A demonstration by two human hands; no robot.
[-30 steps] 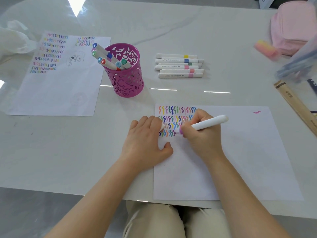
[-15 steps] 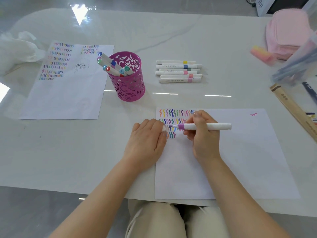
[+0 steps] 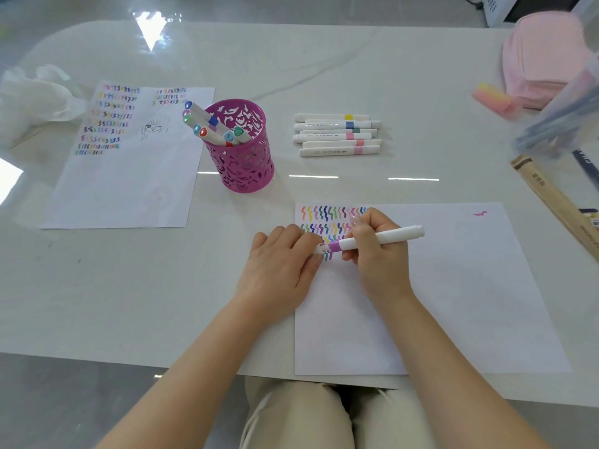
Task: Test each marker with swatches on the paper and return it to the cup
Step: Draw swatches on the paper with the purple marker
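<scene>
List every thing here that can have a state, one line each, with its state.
held marker, gripped by the right hand, roughly level.
cap, held by the left hand at the held marker's tip; seating unclear.
cup, upright.
stored markers, capped, leaning in the cup.
loose markers, capped, lying flat.
near paper, flat, swatches at its top left.
far paper, flat, swatched.

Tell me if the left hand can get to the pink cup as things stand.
Probably yes. The pink cup stands ahead of the left hand, slightly leftward, with only bare table between. That hand is busy at the tip of the marker the right hand holds.
</scene>
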